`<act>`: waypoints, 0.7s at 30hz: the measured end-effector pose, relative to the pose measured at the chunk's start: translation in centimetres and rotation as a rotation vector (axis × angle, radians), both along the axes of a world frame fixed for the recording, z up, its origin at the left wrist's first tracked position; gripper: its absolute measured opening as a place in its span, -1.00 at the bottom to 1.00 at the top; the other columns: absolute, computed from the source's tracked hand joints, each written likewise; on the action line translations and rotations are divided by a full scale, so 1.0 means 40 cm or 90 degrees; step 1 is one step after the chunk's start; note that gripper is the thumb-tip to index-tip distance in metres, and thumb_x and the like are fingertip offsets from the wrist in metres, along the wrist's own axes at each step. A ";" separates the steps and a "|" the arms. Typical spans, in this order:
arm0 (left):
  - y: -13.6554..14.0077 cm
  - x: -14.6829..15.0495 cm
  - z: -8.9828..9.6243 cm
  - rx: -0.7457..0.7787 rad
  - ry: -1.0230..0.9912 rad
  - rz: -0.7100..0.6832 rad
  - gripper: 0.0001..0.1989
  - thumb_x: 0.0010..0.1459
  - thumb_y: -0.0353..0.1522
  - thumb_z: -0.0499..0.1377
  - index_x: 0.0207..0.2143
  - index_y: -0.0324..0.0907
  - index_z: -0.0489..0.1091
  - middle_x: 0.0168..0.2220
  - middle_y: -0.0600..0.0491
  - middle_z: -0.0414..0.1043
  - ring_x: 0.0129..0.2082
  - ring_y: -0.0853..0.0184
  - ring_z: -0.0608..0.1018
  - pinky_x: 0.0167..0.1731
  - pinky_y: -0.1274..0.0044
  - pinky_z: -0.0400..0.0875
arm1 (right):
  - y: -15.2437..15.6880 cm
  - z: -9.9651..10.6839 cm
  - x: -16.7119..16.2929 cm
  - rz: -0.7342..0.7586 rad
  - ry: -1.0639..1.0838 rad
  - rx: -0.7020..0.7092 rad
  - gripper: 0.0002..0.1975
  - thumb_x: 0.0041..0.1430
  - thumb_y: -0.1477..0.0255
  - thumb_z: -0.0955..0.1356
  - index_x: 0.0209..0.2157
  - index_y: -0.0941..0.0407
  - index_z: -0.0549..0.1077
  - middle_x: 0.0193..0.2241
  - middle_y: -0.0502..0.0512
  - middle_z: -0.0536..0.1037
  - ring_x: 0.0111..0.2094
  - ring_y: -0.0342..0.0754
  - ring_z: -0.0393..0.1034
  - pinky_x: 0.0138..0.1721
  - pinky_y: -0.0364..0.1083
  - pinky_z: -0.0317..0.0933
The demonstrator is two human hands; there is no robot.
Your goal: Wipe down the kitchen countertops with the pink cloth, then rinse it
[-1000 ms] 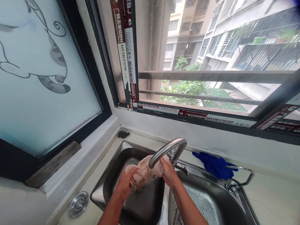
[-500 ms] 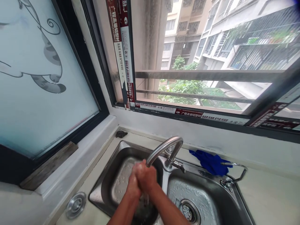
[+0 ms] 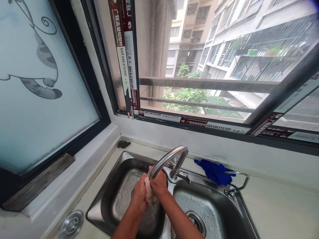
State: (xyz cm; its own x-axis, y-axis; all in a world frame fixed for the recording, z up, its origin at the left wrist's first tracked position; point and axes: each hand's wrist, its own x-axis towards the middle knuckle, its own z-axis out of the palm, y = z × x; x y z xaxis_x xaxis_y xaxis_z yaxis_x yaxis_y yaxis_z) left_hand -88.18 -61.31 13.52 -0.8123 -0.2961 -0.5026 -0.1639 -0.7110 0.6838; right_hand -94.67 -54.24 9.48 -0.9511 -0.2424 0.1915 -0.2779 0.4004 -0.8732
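Note:
Both bare hands are wet and close together under the curved metal faucet (image 3: pixel 171 156), over the left basin (image 3: pixel 117 196) of a steel double sink. My left hand (image 3: pixel 140 190) is cupped upright, its fingers loosely bent. My right hand (image 3: pixel 159 182) faces it from the other side, partly behind the spout's end, its fingers stretched out in part. A whitish stream of water (image 3: pixel 149 194) runs between the palms and falls into the basin. No object shows in either hand; some fingertips are hidden.
The right basin (image 3: pixel 204 199) has a drain strainer. Behind it lie a blue cloth (image 3: pixel 215 172) and a bent metal spout (image 3: pixel 244 182). A round metal sink stopper (image 3: pixel 71 224) sits on the left counter, a dark scouring pad (image 3: pixel 124 143) in the corner. A window rises behind.
My hands have parted from being clasped together, and water now shows running between them. The whole view has shifted slightly, so the sink sits further left.

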 end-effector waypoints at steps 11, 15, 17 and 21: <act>-0.084 0.051 0.057 -0.127 0.026 0.084 -0.55 -0.18 -0.12 0.44 -0.27 -0.17 0.52 -0.33 0.02 0.64 -0.29 0.22 0.66 -0.24 0.47 0.53 | 0.101 -0.027 0.032 0.200 -0.222 -0.114 -0.59 -0.01 0.04 0.40 -0.30 0.09 0.50 -0.38 0.05 0.54 -0.30 0.02 0.40 -0.19 0.00 0.33; -0.086 0.056 0.053 -0.169 0.025 0.078 -0.53 -0.20 -0.07 0.45 -0.28 -0.17 0.54 -0.32 0.00 0.64 -0.27 0.19 0.65 -0.22 0.46 0.51 | 0.104 -0.039 0.032 0.102 -0.201 -0.105 -0.66 0.00 0.07 0.38 -0.38 0.07 0.44 -0.36 0.07 0.45 -0.24 0.05 0.32 -0.03 0.08 0.24; -0.077 0.053 0.057 -0.183 0.040 0.054 -0.51 -0.14 -0.06 0.42 -0.22 -0.16 0.53 -0.24 -0.04 0.65 -0.21 0.17 0.65 -0.16 0.42 0.51 | 0.087 -0.030 0.045 0.080 -0.208 -0.116 -0.63 0.07 0.05 0.33 -0.27 0.06 0.44 -0.29 0.10 0.46 -0.19 0.07 0.34 -0.01 0.10 0.24; -0.038 0.048 0.056 -0.217 0.079 -0.022 -0.48 -0.01 -0.06 0.35 -0.05 -0.14 0.51 0.05 -0.13 0.56 0.08 0.06 0.56 0.13 0.30 0.39 | 0.039 0.019 0.090 0.121 -0.316 -0.270 -0.59 0.24 0.03 0.24 -0.04 0.00 0.39 -0.19 0.09 0.53 -0.11 0.04 0.43 -0.02 0.04 0.30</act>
